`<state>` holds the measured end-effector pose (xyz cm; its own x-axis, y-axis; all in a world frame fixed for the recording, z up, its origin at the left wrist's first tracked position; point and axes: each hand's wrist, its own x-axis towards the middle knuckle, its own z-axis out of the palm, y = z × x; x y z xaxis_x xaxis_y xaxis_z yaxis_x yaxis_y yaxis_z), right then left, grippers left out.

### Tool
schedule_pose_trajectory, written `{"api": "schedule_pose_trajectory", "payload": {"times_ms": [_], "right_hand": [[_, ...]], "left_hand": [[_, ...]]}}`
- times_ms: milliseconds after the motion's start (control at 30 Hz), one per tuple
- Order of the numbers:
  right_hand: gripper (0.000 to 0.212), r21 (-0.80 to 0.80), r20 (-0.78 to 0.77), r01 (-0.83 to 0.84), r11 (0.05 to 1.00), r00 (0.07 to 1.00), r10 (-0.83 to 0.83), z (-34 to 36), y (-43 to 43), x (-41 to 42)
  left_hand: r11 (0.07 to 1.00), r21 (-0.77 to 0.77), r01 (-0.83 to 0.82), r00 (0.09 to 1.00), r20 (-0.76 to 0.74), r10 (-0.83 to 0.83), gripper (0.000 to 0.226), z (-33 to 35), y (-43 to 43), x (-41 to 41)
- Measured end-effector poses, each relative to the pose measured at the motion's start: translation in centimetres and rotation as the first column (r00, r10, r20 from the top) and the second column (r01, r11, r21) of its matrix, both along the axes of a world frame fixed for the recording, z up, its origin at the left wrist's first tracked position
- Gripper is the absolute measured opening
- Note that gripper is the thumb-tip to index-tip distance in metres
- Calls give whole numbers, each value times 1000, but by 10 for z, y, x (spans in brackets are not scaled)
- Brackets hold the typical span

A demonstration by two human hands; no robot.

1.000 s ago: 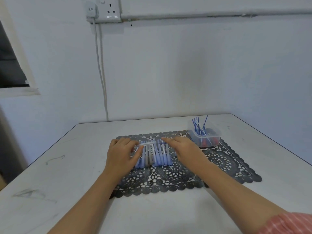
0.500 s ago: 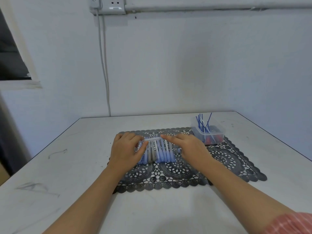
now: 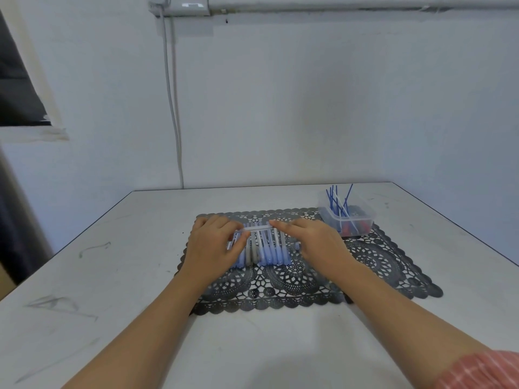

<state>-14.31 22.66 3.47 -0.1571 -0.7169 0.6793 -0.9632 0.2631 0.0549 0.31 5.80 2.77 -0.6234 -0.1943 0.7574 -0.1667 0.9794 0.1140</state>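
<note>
A row of several pens [image 3: 266, 248] with blue and grey caps lies side by side on a dark lace placemat [image 3: 379, 265]. Across their far ends lies one clear pen barrel [image 3: 257, 227], held crosswise between my two hands. My left hand [image 3: 213, 244] pinches its left end with thumb and fingers and covers the row's left side. My right hand [image 3: 311, 241] holds its right end with the fingertips, palm down over the row's right side.
A clear plastic box [image 3: 348, 217] with blue refills standing out of it and red and dark small parts inside sits on the mat's far right corner. The white table [image 3: 112, 276] ends at a wall, where a cable [image 3: 174, 108] hangs from a socket.
Both hands stay on the crosswise barrel over the pen row. The camera has tilted down a little, so table and hands sit higher in view.
</note>
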Motion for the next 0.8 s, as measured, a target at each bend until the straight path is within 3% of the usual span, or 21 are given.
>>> {"api": "schedule_pose_trajectory", "payload": {"times_ms": [133,233,333,467,600,800], "right_hand": [[87,-22,34,6,1000,999,-5,-1,0,-1],[78,3,154,-21,1000,988,20,-3,-1,0],[57,16,298,-35,999,954,29,-2,0,0],[24,-60,363,45,997,931,-20,0,1,0],[30,-55,381,177,983,914,-143,2,4,0],[36,-49,283,303,952,918,-278,5,6,2]], "left_hand": [[1000,-6,-3,1000,15,3,29,1,1,0],[1000,-14,-5,1000,28,6,29,0,1,0],[1000,-22,-3,1000,21,4,30,0,1,-1],[999,-34,0,1000,-4,0,30,2,1,1],[999,-39,4,1000,0,-4,30,2,1,1],[999,-41,3,1000,7,-3,29,2,1,0]]}}
